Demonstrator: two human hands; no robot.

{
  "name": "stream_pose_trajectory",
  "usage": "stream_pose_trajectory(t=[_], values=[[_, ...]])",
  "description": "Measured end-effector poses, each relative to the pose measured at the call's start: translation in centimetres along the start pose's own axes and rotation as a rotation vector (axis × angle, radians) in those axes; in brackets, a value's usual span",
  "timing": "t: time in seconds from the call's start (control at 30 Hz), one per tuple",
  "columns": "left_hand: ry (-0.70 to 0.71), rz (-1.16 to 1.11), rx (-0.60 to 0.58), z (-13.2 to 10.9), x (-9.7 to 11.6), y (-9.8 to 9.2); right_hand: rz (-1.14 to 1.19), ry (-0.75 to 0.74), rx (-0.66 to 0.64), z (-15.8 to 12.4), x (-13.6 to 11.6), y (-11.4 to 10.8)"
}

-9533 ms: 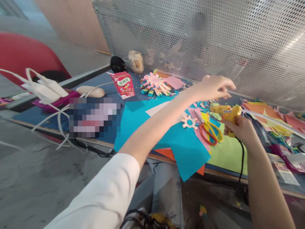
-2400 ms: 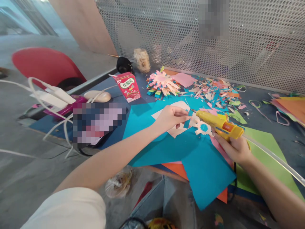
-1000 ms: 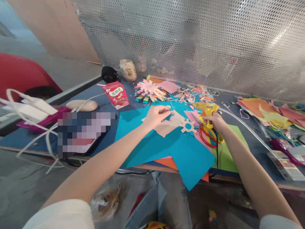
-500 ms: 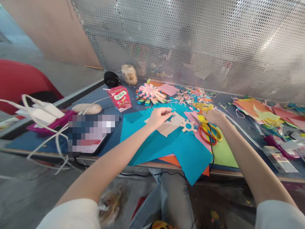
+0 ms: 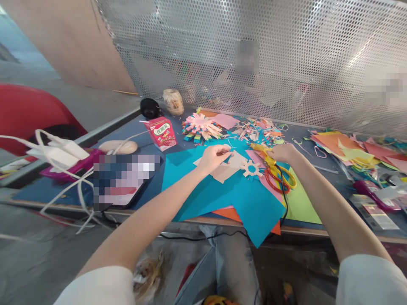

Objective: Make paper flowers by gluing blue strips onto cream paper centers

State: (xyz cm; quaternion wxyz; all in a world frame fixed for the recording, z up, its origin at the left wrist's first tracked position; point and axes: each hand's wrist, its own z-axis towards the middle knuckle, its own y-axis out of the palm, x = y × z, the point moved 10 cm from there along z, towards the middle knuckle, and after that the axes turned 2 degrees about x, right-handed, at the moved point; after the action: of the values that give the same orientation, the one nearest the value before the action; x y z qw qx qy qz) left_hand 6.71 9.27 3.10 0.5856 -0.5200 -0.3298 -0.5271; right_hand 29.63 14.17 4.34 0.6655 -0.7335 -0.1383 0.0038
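My left hand [image 5: 215, 157] is over the pale pink paper [image 5: 227, 167] on a blue sheet [image 5: 197, 192], its thumb and fingers pinched together; what is between them is too small to make out. In my right hand [image 5: 286, 152] is a yellow hot glue gun [image 5: 263, 150], its nozzle pointing left and a black cord [image 5: 285, 186] trailing down. Between the hands lies a pale gear-shaped paper cutout [image 5: 252, 168]. Close below the glue gun are scissors with red handles [image 5: 272, 180] and another yellow handle loop [image 5: 291, 178].
Behind my hands stand a fringed paper flower [image 5: 202, 125] and a heap of paper scraps [image 5: 259, 129]. A red drink carton [image 5: 162, 134], a blurred-out device [image 5: 124, 180] and white cables [image 5: 79, 186] lie left. Coloured paper [image 5: 337, 146] is at right, before a perforated metal screen [image 5: 197, 46].
My right hand has turned and shifted slightly left, bringing the glue gun's nozzle left and a little lower. My left hand stays nearly in place. The whole view has shifted slightly.
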Motion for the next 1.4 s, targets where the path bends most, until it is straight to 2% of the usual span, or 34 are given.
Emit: stream_pose_trajectory(t=[0.1, 0.17, 0.3, 0.43, 0.57, 0.67, 0.9, 0.97, 1.07, 1.23, 1.3, 1.4], values=[[0.016, 0.018, -0.005, 0.1, -0.1, 0.0, -0.067, 0.053, 0.023, -1.3, -0.2, -0.7], [0.024, 0.013, -0.004, 0.2, -0.3, 0.0, -0.081, 0.041, 0.058, -2.7, -1.4, -0.7], [0.035, 0.031, -0.007, 0.3, -0.5, 0.2, 0.048, -0.195, 0.163, -5.9, -6.6, -0.2], [0.058, 0.086, 0.017, 0.2, 0.2, 0.0, 0.053, -0.254, 0.233, -7.0, -8.9, -0.2], [0.049, 0.105, 0.027, 0.1, 0.4, -0.3, 0.069, -0.218, 0.190, -6.1, -9.0, -0.2], [0.035, 0.051, 0.039, 0.3, -0.1, -0.4, 0.130, -0.203, 0.205, -5.9, -8.9, -0.4], [0.014, 0.016, 0.026, 0.4, -0.6, -0.2, 0.545, -0.273, 0.273, -6.4, -8.1, -1.3], [0.023, 0.016, 0.013, 0.3, -0.4, -0.2, 0.583, -0.303, 0.304, -6.7, -7.9, -2.0], [0.056, 0.040, 0.022, 0.3, 0.2, -0.4, 0.426, -0.253, 0.369, -7.4, -7.4, -2.3], [0.031, 0.116, 0.041, 0.4, 0.0, -0.4, 0.055, -0.140, 0.371, -8.4, -7.8, -1.4], [0.037, 0.128, 0.043, 0.3, 0.0, -0.4, -0.011, -0.129, 0.355, -8.4, -8.2, -1.1], [0.060, 0.138, 0.052, 0.3, 0.3, -0.5, 0.020, -0.128, 0.283, -8.2, -8.3, -0.6]])
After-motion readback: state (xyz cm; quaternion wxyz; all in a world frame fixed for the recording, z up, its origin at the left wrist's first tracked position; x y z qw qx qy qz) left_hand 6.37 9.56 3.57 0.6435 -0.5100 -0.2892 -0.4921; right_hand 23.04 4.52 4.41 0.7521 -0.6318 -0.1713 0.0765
